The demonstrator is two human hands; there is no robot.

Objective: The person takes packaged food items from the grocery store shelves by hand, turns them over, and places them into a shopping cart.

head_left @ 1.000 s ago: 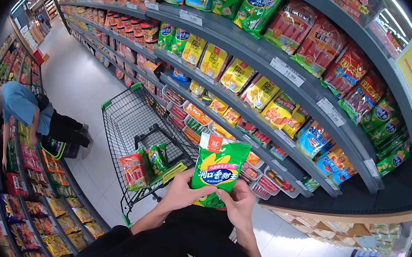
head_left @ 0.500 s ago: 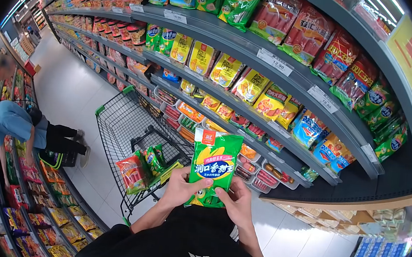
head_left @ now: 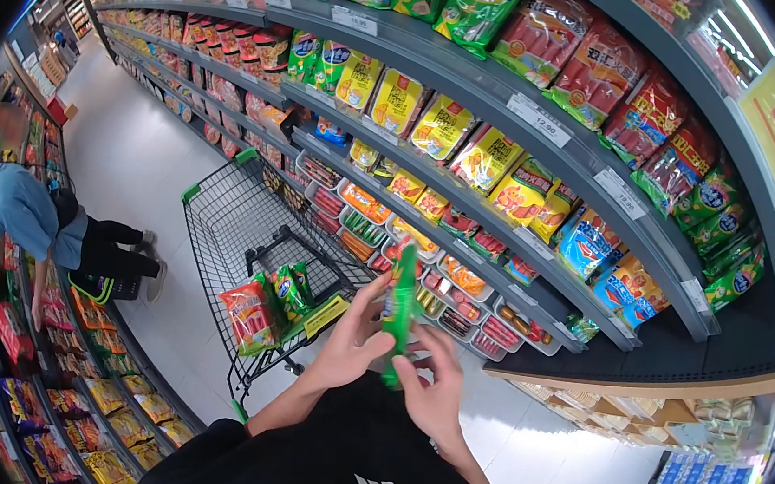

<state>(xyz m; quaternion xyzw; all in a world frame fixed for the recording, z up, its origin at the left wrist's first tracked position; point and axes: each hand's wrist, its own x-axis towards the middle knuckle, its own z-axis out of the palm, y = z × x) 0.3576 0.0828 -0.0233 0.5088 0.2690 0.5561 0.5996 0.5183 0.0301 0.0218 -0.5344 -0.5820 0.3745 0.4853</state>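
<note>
Pinched between the fingers and thumb of the left hand (head_left: 349, 346): one green sausage packet (head_left: 400, 313), upright, turned edge-on. Fingers of the right hand (head_left: 434, 387) bent and parted close beside its lower right face; contact unclear. Location: in the air before the torso, beside the near end of the shopping cart (head_left: 192, 193).

Handling, as judged: light, pliable film over firmer contents, slightly slippery, not fragile but easily creased. Best taken by both side edges at mid-height; top edge also serviceable, with more swing to be expected.

Count, in hand: one. Count, inside the cart near its near end: one red sausage packet (head_left: 250, 313), lying beside green packets (head_left: 293, 292), apparently two, overlap preventing certainty. Count, upper shelf (head_left: 479, 69): four red sausage packets (head_left: 595, 71) in a row. Count, next shelf below: four yellow packs (head_left: 442, 126) bearing square codes. Across the aisle: one other person (head_left: 31, 212), bent toward the opposite shelves, beside one basket (head_left: 108, 288).
</note>
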